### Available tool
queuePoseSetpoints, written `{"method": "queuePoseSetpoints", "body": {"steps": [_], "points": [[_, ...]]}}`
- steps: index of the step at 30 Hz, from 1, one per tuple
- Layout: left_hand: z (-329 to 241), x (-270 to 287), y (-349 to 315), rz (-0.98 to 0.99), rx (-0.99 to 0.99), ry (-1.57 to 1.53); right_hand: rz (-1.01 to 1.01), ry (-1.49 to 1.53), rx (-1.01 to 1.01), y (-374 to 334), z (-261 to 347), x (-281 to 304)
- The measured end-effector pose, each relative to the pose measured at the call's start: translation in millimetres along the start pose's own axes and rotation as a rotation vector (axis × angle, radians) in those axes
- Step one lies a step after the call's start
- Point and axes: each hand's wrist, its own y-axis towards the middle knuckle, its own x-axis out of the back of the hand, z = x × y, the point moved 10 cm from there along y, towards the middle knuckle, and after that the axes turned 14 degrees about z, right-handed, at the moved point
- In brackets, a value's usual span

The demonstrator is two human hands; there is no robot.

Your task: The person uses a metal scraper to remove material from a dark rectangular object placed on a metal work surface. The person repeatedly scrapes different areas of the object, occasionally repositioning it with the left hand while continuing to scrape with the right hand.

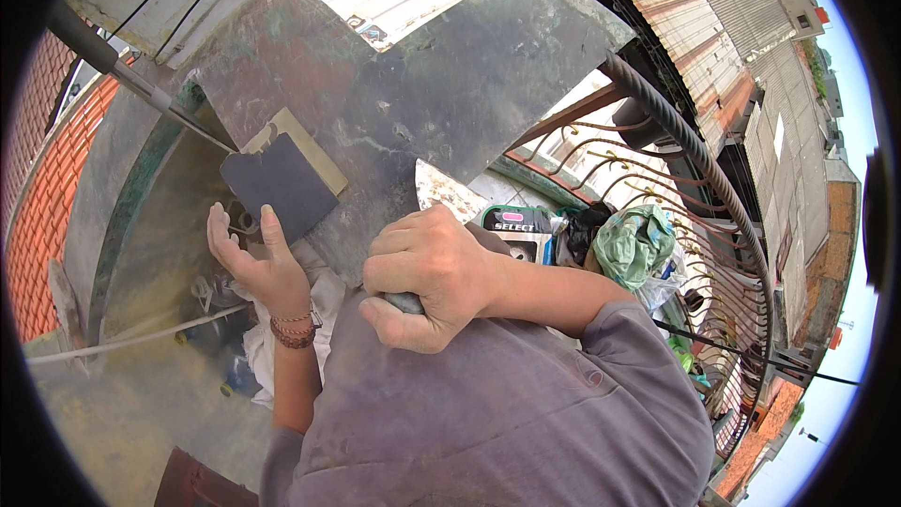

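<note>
My left hand is open, palm turned up and fingers apart, just below a dark grey sheet that looks like sandpaper. This sheet lies over a tan sheet on a worn, greenish-grey panel. My right hand is closed in front of my chest. A grey, rounded, stone-like piece shows between its thumb and curled fingers; the rest of that piece is hidden. Near my left wrist lies a white cloth.
A metal rod with a dark sleeve slants in at upper left. To the right, a curved metal railing runs along the edge, rooftops beyond. Beside it are a green plastic bag and a dark printed package. A pale cord crosses at left.
</note>
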Motion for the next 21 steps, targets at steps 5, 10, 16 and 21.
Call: {"method": "queuePoseSetpoints", "body": {"steps": [5, 10, 16, 21], "points": [[-100.5, -0.9, -29.3, 0.564, -0.596, -0.875, 0.085, 0.004, 0.098, -1.4, 22.2, -28.5], [-156.1, 3.2, -48.7, 0.618, -0.911, -0.812, 0.158, 0.062, 0.018, -5.5, 4.4, -39.6], [-135.6, -30.5, -38.3, 0.679, -0.713, -1.079, 0.124, 0.021, 0.098, 2.5, 12.2, -38.7], [-109.7, -37.5, -52.9, 0.614, -0.681, -1.168, 0.159, 0.02, 0.029, -13.4, -11.2, -63.9]]}}
